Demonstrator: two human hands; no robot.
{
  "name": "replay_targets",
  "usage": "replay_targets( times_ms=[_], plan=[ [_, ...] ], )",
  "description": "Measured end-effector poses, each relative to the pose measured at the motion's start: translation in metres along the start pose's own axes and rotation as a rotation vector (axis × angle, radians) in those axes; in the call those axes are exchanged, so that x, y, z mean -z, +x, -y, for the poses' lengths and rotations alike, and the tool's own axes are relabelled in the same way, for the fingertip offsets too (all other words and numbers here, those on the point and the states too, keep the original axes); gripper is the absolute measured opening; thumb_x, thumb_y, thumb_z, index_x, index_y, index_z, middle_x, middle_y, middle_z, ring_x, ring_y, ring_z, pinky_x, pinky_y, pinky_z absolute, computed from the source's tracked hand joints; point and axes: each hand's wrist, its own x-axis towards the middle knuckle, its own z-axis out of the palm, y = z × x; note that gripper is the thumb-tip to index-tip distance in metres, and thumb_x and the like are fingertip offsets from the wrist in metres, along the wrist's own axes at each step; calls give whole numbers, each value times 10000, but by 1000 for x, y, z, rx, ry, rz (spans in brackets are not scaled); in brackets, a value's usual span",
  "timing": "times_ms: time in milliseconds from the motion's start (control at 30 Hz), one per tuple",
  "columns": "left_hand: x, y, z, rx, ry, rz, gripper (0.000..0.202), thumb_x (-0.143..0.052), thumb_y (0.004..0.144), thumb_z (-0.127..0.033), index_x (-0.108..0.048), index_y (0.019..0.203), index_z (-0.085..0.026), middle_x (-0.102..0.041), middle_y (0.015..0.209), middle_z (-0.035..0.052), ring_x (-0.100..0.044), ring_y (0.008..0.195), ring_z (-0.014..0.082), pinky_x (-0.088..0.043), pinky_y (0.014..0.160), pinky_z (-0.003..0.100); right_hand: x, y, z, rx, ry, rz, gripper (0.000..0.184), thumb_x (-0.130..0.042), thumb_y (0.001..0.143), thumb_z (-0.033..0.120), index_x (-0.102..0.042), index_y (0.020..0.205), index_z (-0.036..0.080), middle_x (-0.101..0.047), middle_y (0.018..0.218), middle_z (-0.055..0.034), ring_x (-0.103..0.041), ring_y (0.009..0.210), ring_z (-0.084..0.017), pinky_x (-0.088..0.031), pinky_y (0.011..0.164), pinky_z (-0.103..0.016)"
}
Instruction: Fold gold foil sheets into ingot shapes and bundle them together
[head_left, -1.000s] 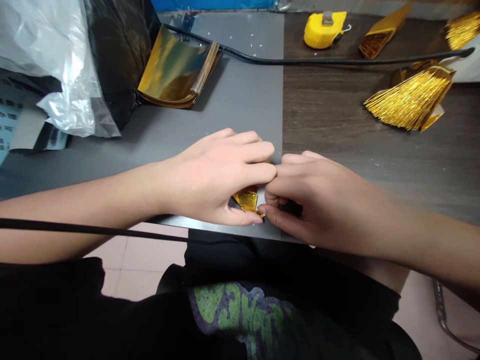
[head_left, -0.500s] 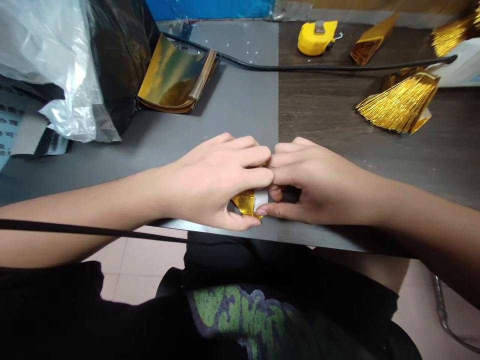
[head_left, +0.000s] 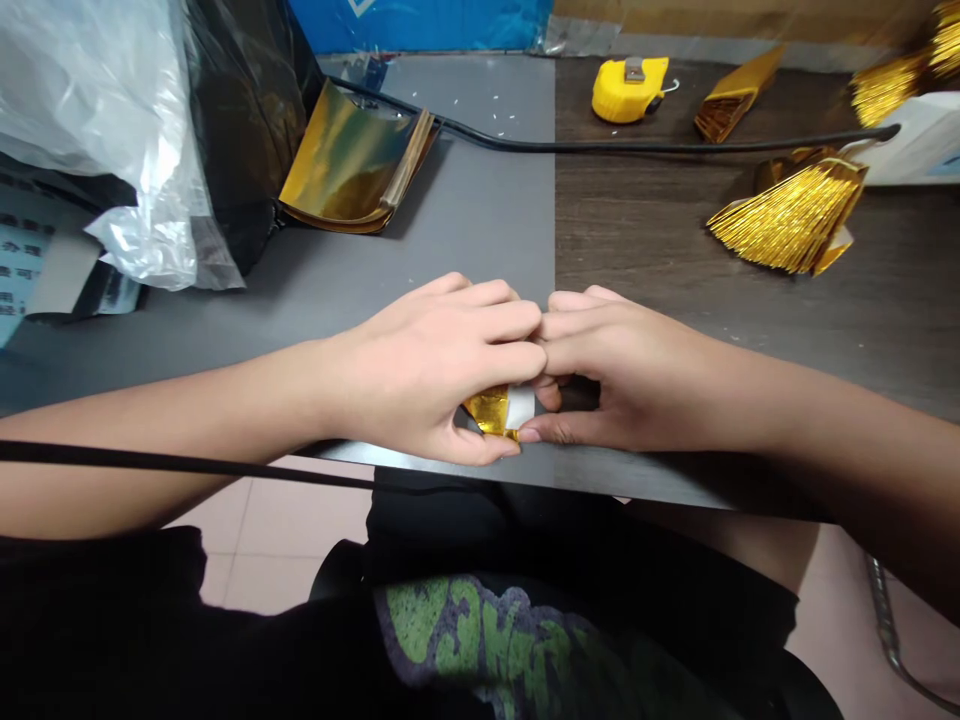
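A small folded piece of gold foil (head_left: 491, 412) with a white paper side sits at the table's near edge, partly hidden by my fingers. My left hand (head_left: 435, 370) pinches its left part between thumb and fingers. My right hand (head_left: 622, 375) comes in from the other side, with its thumb and fingertips pressing the piece's right end. The fingertips of both hands meet above the foil.
Ahead lie a curled stack of gold foil sheets (head_left: 356, 165), a yellow tape measure (head_left: 628, 90) and a fringed gold foil bundle (head_left: 791, 215). A black cable (head_left: 600, 145) crosses the table. Plastic bags (head_left: 97, 130) are heaped at the left.
The white part of the foil piece shows a little more, and my right hand sits flatter against it. The table objects have shifted slightly lower in view.
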Motion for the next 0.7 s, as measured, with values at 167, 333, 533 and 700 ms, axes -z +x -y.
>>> replay_targets(
  times_ms=[167, 333, 533, 700],
  plan=[
    [-3, 0, 1, 5, -24, -10, 331, -652, 842, -524, -649, 1034, -254, -629, 1005, 51, -541, 991, 208, -372, 780, 319, 5, -1, -4, -2, 15, 28, 119, -734, 871, 327, -697, 825, 224, -691, 871, -10, -532, 893, -206, -350, 803, -356],
    [-2, 0, 5, -21, -82, -13, 325, -690, 828, -524, -663, 962, -230, -628, 962, 40, -554, 958, 188, -408, 818, 308, 9, 0, -19, 207, 126, -78, 190, -675, 930, 300, -654, 780, 185, -611, 748, 5, -538, 762, -141, -387, 732, -293],
    [10, 0, 18, -139, -288, 91, 232, -751, 842, -433, -701, 992, -263, -700, 1117, 24, -643, 1109, 186, -424, 1117, 361, 14, 0, -35, 252, 26, -278, 175, -666, 944, 334, -688, 871, 176, -632, 872, -38, -578, 829, -156, -445, 781, -305],
    [16, -3, 21, -96, -293, 141, 299, -793, 823, -423, -728, 1103, -341, -637, 1384, 24, -460, 1438, 276, -339, 1240, 472, 15, -2, -46, 240, 119, -236, 188, -735, 897, 362, -719, 938, 179, -656, 924, -39, -626, 845, -150, -488, 769, -284]
  ],
)
